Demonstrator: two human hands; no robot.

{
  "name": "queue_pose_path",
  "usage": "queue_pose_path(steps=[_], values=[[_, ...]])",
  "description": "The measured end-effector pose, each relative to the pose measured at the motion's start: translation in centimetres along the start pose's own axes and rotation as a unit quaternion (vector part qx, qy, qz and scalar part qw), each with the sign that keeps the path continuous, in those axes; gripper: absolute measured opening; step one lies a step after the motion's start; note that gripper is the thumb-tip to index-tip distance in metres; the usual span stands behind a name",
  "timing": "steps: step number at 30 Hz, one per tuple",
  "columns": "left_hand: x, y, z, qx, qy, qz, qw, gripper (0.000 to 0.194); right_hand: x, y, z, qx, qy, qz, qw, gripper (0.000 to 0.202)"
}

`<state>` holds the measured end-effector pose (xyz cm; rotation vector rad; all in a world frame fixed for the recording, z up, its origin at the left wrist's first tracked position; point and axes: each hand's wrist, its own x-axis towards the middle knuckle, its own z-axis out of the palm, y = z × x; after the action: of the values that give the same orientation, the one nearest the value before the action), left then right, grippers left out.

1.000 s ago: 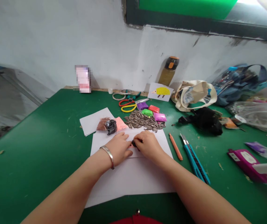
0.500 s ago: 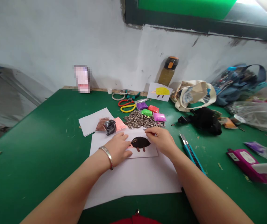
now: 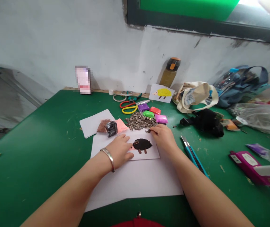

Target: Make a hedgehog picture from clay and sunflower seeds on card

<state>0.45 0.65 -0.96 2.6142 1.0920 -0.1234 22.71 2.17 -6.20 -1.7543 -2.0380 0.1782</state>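
Note:
A small white card bears a hedgehog figure with a black body, brown feet and a pink face. One striped seed lies on the black body near the head. My left hand, with a silver bracelet at the wrist, lies spread on the card's left side, its fingers partly over the pink face. At the card's upper right, my right hand has its thumb and fingers pinched at a sunflower seed. Just beyond is a pile of sunflower seeds.
Clay packs in purple, green and pink border the seeds, with scissors behind. Brown, black and peach packs lie left. A teal utility knife lies by my right forearm. A yellow hedgehog picture leans before a bottle.
My right hand has shifted slightly up and right, off the rear of the black body toward the seeds at the pile's near edge. My left hand stays in place.

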Motion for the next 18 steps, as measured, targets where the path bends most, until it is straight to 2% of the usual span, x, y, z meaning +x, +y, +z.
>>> queue_pose_path(steps=[7,18], values=[[0.11,-0.07,0.07,0.004,0.001,0.004,1.000,0.017,0.15,-0.29,-0.24,-0.062,-0.024,-0.029,0.997,0.024],[0.02,-0.01,0.05,-0.001,-0.001,-0.002,1.000,0.019,-0.07,-0.77,-0.37,-0.120,-0.016,-0.044,0.992,0.019]])
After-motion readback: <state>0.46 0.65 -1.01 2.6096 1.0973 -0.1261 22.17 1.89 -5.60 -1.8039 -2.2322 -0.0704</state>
